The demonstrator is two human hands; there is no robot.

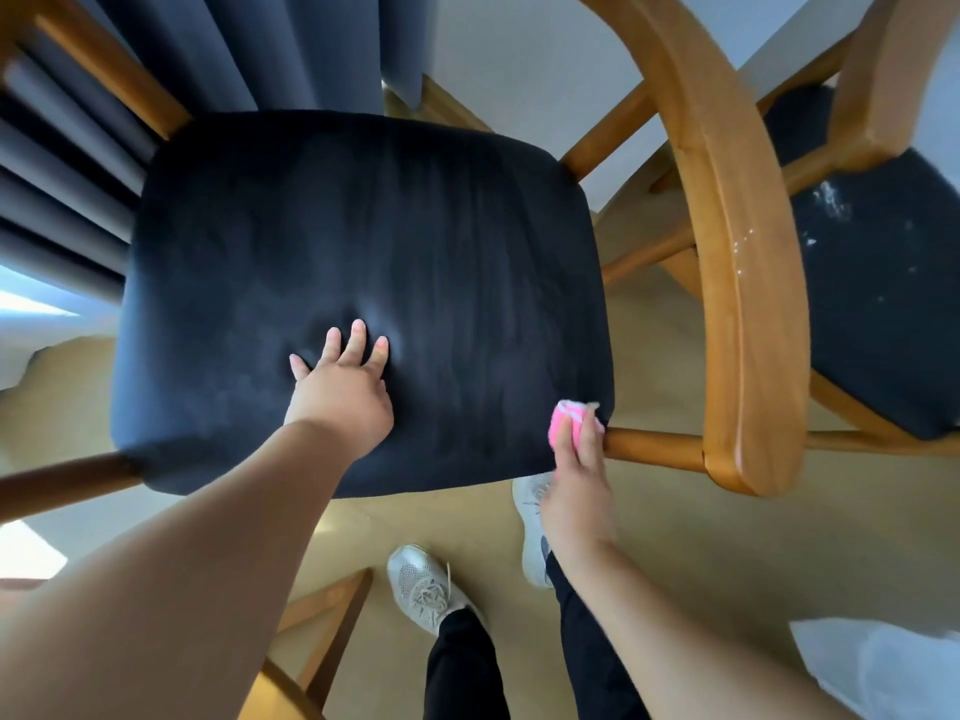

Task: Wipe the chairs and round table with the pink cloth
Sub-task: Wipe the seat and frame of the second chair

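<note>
Two chairs stand close together. The near one's dark blue seat [337,241] fills the middle, and the second chair [872,304] stands just past the seat's right edge, beyond a curved wooden armrest [748,304]. White specks dot the second chair's cushion and the armrest.

The left hand [340,392] lies flat on the front half of the seat, fingers straight and spread apart, denting the fabric. The right hand [576,485] is at the seat's front right corner, fingers curled together around the pink cloth [563,423]. The cloth touches that corner just where a wooden rail [654,446] runs from the seat to the armrest.

A dark curtain [260,44] hangs behind the seat's back edge. Tan floor [675,537] lies open in front of the seat and to its right under the rail. One pale shoe [426,584] stands on it in front of the seat, and another shoe [530,522] is just beside the right hand.
</note>
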